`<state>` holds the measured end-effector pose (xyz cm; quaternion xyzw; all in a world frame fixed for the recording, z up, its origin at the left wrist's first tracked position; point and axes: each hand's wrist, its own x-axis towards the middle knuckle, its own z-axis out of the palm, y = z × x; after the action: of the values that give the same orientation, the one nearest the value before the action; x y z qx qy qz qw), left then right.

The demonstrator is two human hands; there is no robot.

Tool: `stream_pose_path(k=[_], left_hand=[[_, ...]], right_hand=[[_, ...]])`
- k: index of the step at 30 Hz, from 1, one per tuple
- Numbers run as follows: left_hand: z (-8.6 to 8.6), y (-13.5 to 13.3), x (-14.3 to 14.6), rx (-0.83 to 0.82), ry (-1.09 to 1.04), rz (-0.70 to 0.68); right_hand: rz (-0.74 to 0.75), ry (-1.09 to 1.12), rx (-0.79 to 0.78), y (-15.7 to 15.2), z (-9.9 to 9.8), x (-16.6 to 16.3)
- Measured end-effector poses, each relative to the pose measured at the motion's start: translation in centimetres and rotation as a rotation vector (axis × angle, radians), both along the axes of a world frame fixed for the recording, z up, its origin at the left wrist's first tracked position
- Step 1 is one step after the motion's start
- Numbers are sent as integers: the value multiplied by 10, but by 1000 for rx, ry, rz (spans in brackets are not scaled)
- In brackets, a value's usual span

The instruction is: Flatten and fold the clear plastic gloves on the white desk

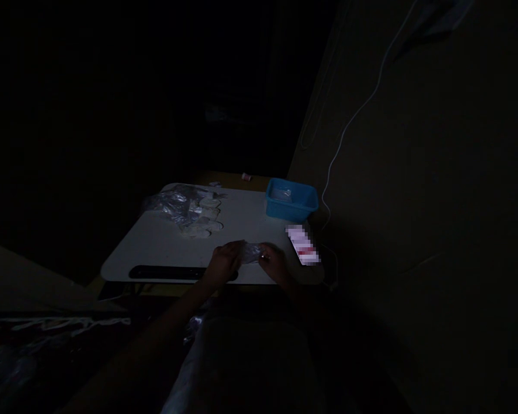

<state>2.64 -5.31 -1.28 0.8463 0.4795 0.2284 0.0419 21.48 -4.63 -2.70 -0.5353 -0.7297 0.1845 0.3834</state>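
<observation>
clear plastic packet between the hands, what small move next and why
I'd probably smooth the clear plastic packet by gently drawing the right hand outward: it looks crinkled, and the left hand and right hand hold it at opposite ends. The dim light hides any opening.

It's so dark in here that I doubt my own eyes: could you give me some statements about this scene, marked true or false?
1. The left hand and right hand hold plastic. True.
2. The tub is red. False: the tub is blue.
3. The phone lies to the right of the right hand. True.
4. The tub stands at the near left. False: it stands at the far right of the table.
</observation>
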Motion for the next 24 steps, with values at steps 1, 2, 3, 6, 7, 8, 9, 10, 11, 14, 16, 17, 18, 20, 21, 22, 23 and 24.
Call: stream_pose_path(k=[1, 2, 3, 6, 7, 8, 9, 10, 11, 14, 16, 17, 18, 20, 21, 22, 23, 24], left_hand=[[1, 0, 2, -4, 26, -18], [1, 1, 4, -6, 56, -25], [0, 1, 5, -7, 89, -22], [-4, 0, 8, -9, 180, 8], [-6, -1, 8, -11, 205, 15], [-7, -1, 8, -11, 229, 20], [-8, -1, 7, -10, 250, 26], [-9, -1, 7, -7, 268, 33], [-9, -1, 8, -4, 283, 39], [-8, -1, 9, 8, 305, 52], [-8, -1, 10, 6, 309, 57], [-7, -1, 10, -2, 313, 60], [-7, -1, 10, -13, 318, 61], [-5, -1, 10, -37, 329, 60], [-5, -2, 10, -49, 335, 54], [-4, -2, 9, -61, 342, 49], [-4, -2, 9, -71, 349, 45], [-3, -2, 9, -78, 356, 43]], right_hand=[[1, -5, 4, 0, 0, 0], [2, -7, 4, 1, 0, -1], [1, -7, 0, 1, -1, -1], [-5, -4, -18, 1, -2, 0], [1, -6, -27, 0, -2, 1], [7, -12, -35, 0, -1, 2], [9, -25, -34, -1, 0, 3], [-6, -46, -17, -3, 2, 4], [-35, -78, 11, -4, 4, 5], [-84, -229, 107, -12, 12, 0], [13, -351, 123, -18, 18, -10], [77, -412, 133, -20, 20, -17], [108, -465, 148, -23, 22, -23], [136, -546, 164, -26, 23, -35], [142, -576, 162, -27, 23, -39], [147, -599, 153, -27, 21, -41], [150, -616, 138, -27, 20, -42], [150, -629, 121, -27, 18, -41]])
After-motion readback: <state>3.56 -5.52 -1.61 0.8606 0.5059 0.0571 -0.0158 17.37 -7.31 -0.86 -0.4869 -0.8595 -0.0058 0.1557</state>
